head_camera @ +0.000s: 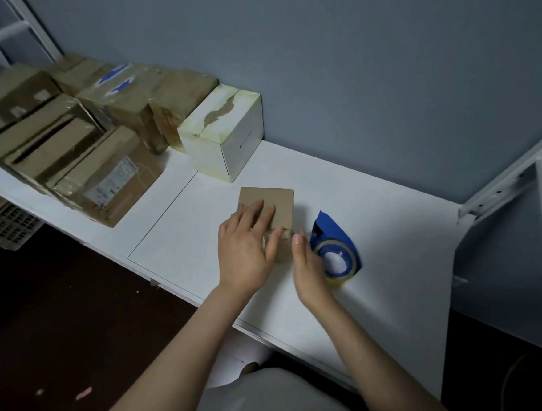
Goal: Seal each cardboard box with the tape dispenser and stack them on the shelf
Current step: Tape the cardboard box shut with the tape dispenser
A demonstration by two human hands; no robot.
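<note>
Head: left hand (246, 253) flat on box (281, 202) — right hand (309, 268) unclenched, empty, beside tape dispenser (328, 230).

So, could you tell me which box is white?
The box at the right end of the row; the other boxes are all brown cardboard.

The tape dispenser (336, 242) lies on the shelf (387, 229) just right of the small box (272, 202), perhaps touching it.

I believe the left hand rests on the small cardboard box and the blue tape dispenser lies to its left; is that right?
Not quite: the head view shows the blue tape dispenser to the right of the small cardboard box. The left hand does rest on it.
</note>
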